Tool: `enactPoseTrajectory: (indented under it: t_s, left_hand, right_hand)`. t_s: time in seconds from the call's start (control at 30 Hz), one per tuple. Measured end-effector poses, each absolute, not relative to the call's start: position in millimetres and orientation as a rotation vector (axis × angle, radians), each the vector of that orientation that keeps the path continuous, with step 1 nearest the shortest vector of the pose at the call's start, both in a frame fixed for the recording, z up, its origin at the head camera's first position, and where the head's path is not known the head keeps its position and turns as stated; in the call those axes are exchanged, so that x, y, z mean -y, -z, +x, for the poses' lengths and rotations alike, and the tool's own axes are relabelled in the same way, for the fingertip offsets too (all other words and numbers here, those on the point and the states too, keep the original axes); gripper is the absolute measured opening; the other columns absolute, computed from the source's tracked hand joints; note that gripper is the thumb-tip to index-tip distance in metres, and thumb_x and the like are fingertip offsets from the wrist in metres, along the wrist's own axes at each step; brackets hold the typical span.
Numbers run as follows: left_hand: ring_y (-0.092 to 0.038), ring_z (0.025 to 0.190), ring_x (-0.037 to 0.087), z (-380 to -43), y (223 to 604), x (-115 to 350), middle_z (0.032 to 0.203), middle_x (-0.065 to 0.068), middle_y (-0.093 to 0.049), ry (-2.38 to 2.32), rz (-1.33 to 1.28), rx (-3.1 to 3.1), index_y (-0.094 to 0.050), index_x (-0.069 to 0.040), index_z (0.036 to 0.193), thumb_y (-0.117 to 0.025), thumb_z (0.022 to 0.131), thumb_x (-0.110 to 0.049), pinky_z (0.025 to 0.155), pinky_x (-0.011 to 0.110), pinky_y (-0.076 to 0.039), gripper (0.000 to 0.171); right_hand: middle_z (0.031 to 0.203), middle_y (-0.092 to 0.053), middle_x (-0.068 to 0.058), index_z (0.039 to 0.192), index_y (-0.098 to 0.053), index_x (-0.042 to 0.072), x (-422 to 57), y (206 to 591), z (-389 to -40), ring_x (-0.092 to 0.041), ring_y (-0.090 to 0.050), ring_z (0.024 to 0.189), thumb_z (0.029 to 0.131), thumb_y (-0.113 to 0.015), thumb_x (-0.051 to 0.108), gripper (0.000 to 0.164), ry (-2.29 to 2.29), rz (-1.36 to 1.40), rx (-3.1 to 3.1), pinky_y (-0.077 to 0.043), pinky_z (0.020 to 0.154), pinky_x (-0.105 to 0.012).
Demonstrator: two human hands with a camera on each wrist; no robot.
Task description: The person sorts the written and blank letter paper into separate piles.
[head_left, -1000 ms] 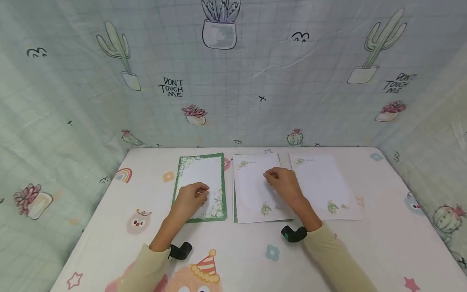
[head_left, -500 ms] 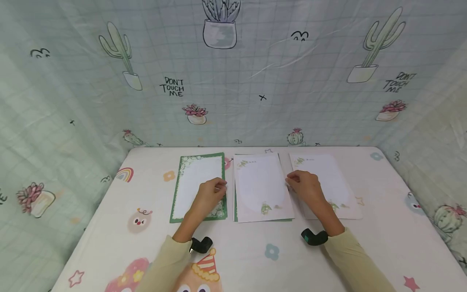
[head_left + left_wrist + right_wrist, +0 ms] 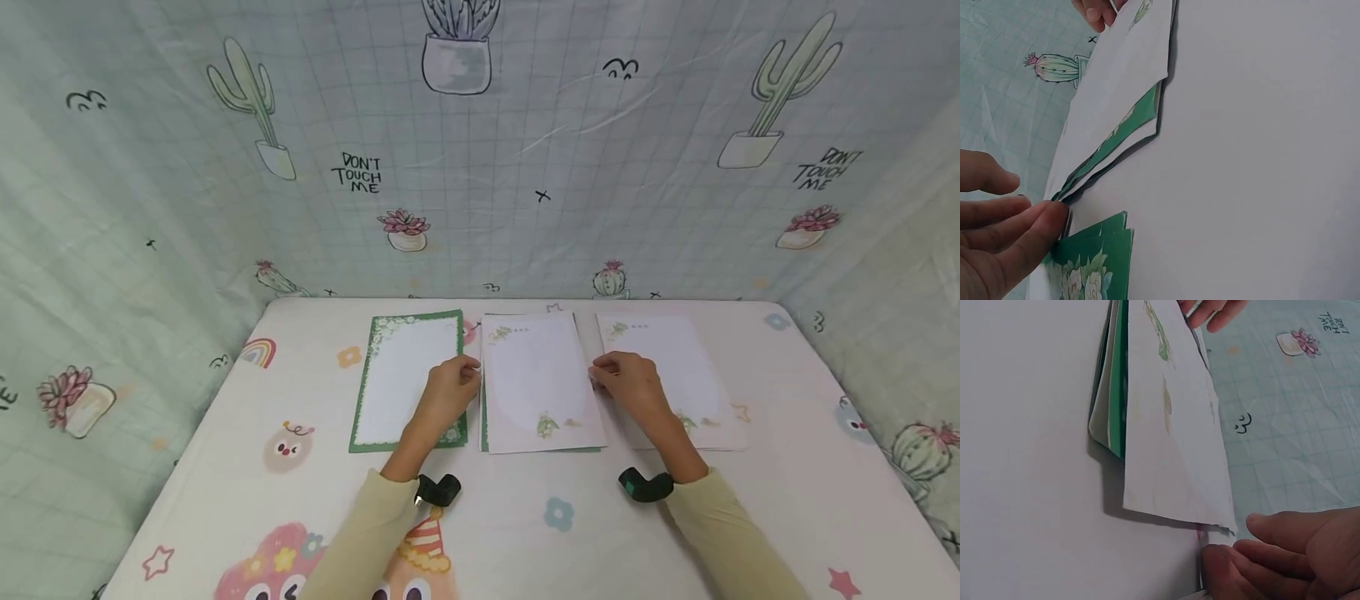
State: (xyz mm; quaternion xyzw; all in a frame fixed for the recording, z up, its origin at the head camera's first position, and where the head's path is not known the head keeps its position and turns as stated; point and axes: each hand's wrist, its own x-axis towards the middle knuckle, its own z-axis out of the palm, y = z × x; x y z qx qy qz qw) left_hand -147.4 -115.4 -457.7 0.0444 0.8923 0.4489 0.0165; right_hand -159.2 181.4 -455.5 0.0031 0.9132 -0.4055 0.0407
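Observation:
A middle stack of paper (image 3: pixel 540 375) lies on the table, a white sheet with small green plant prints on top. Green-bordered paper (image 3: pixel 1125 128) peeks out beneath it, the layers slightly fanned. At the stack's left edge is my left hand (image 3: pixel 448 392), its fingertips against the sheets and the thumb held apart in the left wrist view. My right hand (image 3: pixel 630 387) is at the right edge, thumb and fingers apart and fingertips by the top sheet's side in the right wrist view. Neither hand pinches the paper.
To the left lie green-bordered sheets (image 3: pixel 408 375) with a floral frame, partly under my left forearm. White plant-print paper (image 3: pixel 678 358) lies on the right, partly covered by my right hand. A patterned curtain (image 3: pixel 525 167) rises behind the table (image 3: pixel 510 533).
My left hand has moved right from over the green-bordered sheets to the middle stack's left edge. My right hand has moved right off the stack's top to its right edge.

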Motion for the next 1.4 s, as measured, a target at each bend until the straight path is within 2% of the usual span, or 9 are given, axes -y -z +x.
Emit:
enactPoseTrajectory:
  t_s: [0.33,0.6,0.97,1.1,1.2,1.3,1.4]
  left_hand:
    - [-0.070,0.079,0.021,-160.8,456.5,108.9,0.097,0.013,-0.072,-1.419,0.020,-2.731,-0.066,0.007,0.121,-0.068,0.096,-0.007,0.069,0.032,-0.058,0.029]
    - [-0.060,0.073,0.017,-165.0,457.2,101.3,0.086,0.008,-0.065,-1.270,-0.113,-2.775,-0.070,0.006,0.113,-0.079,0.089,-0.009,0.063,0.029,-0.053,0.030]
    - [-0.056,0.069,0.016,-168.0,456.8,96.6,0.081,0.005,-0.062,-1.271,-0.107,-2.792,-0.072,0.005,0.108,-0.079,0.089,-0.008,0.058,0.025,-0.047,0.024]
    - [-0.052,0.067,0.015,-168.0,451.7,94.3,0.076,0.004,-0.058,-1.241,-0.087,-2.823,-0.071,0.002,0.096,-0.077,0.091,-0.009,0.056,0.024,-0.042,0.014]
    - [-0.051,0.065,0.015,-165.6,447.7,91.1,0.074,0.003,-0.055,-1.194,-0.053,-2.856,-0.068,0.000,0.088,-0.076,0.091,-0.008,0.053,0.024,-0.040,0.012]
    - [-0.053,0.068,0.016,-164.2,444.9,88.1,0.077,0.004,-0.058,-1.180,-0.021,-2.879,-0.070,0.002,0.094,-0.076,0.091,-0.006,0.054,0.024,-0.043,0.010]
    - [-0.058,0.072,0.017,-163.4,444.6,86.5,0.084,0.006,-0.063,-1.209,-0.011,-2.882,-0.071,0.004,0.107,-0.076,0.090,-0.004,0.058,0.026,-0.049,0.019]
  right_hand:
    - [0.104,-0.074,-0.020,0.118,-0.070,-0.006,-183.0,457.2,-163.1,-0.021,-0.074,0.081,0.100,-0.066,0.013,0.027,1.237,0.030,-2.767,-0.061,0.071,-0.030]
    - [0.103,-0.074,-0.020,0.118,-0.070,-0.006,-176.8,462.1,-161.7,-0.021,-0.075,0.082,0.098,-0.068,0.012,0.026,1.268,0.057,-2.711,-0.063,0.073,-0.032]
    - [0.095,-0.075,-0.014,0.116,-0.071,-0.004,-173.3,460.3,-157.9,-0.018,-0.072,0.074,0.097,-0.068,0.011,0.024,1.231,-0.017,-2.793,-0.060,0.069,-0.035]
    - [0.094,-0.076,-0.014,0.115,-0.072,-0.005,-170.5,455.9,-158.1,-0.018,-0.072,0.073,0.097,-0.068,0.011,0.024,1.209,-0.018,-2.818,-0.059,0.069,-0.036]
    - [0.094,-0.076,-0.015,0.115,-0.072,-0.005,-168.8,453.5,-156.1,-0.019,-0.072,0.074,0.098,-0.067,0.011,0.024,1.190,-0.017,-2.829,-0.059,0.067,-0.035]
    - [0.095,-0.076,-0.015,0.116,-0.072,-0.005,-167.7,452.1,-154.6,-0.019,-0.072,0.074,0.098,-0.067,0.011,0.025,1.180,-0.027,-2.840,-0.056,0.064,-0.032]
    - [0.098,-0.075,-0.015,0.117,-0.071,-0.005,-167.2,451.5,-154.2,-0.022,-0.072,0.078,0.097,-0.067,0.011,0.026,1.181,-0.048,-2.856,-0.054,0.062,-0.029]
